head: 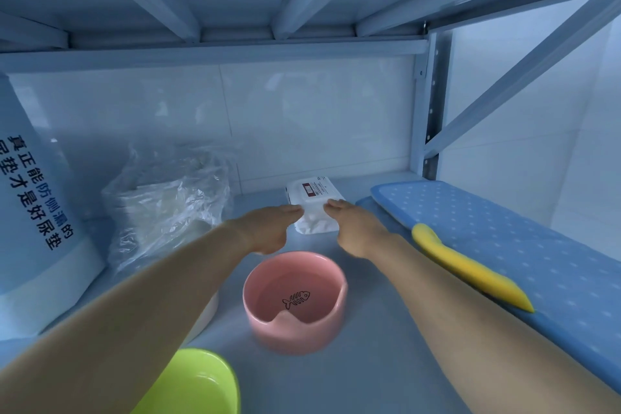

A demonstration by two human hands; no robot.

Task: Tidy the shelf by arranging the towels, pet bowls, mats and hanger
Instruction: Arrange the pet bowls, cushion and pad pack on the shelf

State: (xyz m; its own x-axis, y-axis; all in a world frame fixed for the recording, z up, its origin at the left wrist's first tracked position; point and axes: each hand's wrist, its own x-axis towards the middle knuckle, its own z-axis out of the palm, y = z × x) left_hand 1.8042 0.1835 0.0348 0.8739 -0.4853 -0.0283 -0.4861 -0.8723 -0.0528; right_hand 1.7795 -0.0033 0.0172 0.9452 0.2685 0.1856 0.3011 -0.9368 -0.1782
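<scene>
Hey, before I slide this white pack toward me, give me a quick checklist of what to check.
1. Hands placed: left hand and right hand flank the pack, fingers straight: ok.
2. Firm hold on it: cannot tell.
3. Path toward you: pink bowl sits right in the way: not ok.
4. Left side: plastic bag lies apart from the pack: ok.
5. Right side: hanger lies flat on mats: ok.

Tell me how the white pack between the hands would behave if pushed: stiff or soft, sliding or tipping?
The white pack looks soft: its wrapper seems puckered, so it may give between the left hand and right hand. It lies flat and low, so it would probably slide, not tip or roll.
</scene>
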